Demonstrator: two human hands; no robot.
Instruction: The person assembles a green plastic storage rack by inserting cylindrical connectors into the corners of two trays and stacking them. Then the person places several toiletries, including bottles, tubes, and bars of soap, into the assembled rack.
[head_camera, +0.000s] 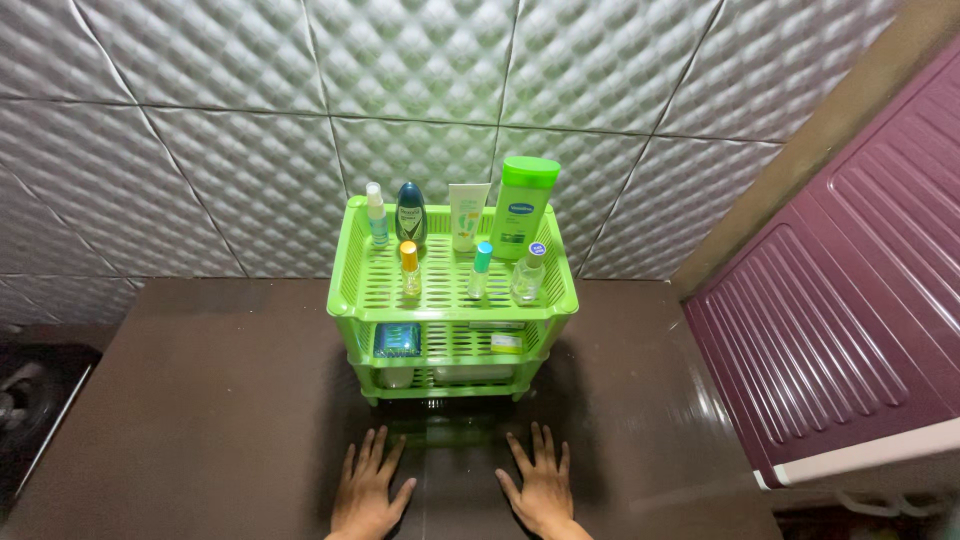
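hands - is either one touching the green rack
No, the left hand and right hand lie flat on the dark table, apart from the green rack.

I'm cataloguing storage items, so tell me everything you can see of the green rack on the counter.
The green rack looks like glossy plastic, with three slotted tiers and raised rims. It stands upright on the dark brown counter, its back close to the quilted grey wall. Bottles and a tube stand on the top tier; a blue packet lies on the middle one. Both hands, left hand and right hand, rest flat on the counter before it, not touching it.

Quilted grey wall (200, 120), dark brown table (200, 400), maroon door (850, 280).
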